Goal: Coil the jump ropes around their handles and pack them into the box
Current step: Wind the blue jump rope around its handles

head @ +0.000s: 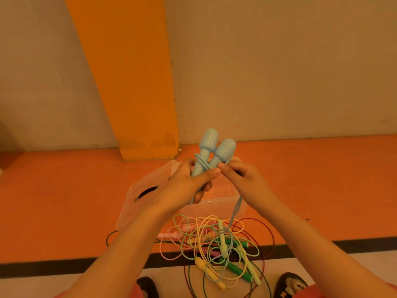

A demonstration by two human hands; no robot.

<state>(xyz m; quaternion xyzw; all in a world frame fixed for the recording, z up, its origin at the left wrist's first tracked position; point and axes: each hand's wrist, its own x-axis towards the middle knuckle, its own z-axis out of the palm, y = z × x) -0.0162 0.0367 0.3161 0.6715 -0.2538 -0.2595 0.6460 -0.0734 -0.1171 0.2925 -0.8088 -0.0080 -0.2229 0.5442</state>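
Partly hidden box (214, 206) behind left hand (184, 183) gripping blue handles (207, 147); right hand (242, 179) pinches blue rope (236, 209).

Both forearms are stretched forward and drawn together at the paired blue handles (209, 150), which are gripped low down by the curled fingers of the left hand (187, 181), while the cord (236, 208) just right of them is pinched by thumb and forefinger of the right hand (242, 177).
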